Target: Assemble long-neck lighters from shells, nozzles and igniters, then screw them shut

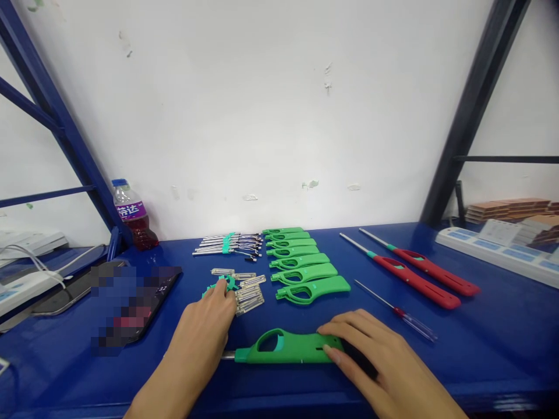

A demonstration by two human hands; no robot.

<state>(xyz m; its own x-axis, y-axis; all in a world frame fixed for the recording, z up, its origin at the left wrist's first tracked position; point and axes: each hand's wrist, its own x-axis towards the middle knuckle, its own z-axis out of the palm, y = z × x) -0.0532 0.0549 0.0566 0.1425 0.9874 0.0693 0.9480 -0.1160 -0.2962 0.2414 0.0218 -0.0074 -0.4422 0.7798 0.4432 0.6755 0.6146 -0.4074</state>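
Note:
A green long-necked lighter [301, 347] lies across the front of the blue table, its metal tube pointing left. My right hand [371, 355] grips its handle end, with thumb and fingers on either side. Farther left, my left hand [207, 326] is over a small pile of green plastic pieces [231, 281], fingers bent and pressed together. Its fingertips touch the pile, and what they pinch, if anything, is hidden. Beside them lie several clear fuel tanks [251, 295]. Behind these is a row of green handle shells [314, 288] and several metal tubes with wires [213, 243].
Two red lighters [419, 285] and a screwdriver [406, 317] lie on the right, before a white power strip [498, 250]. On the left are a phone [152, 302] and a bottle [135, 218] against the wall. Blue frame posts [65, 128] stand at both sides.

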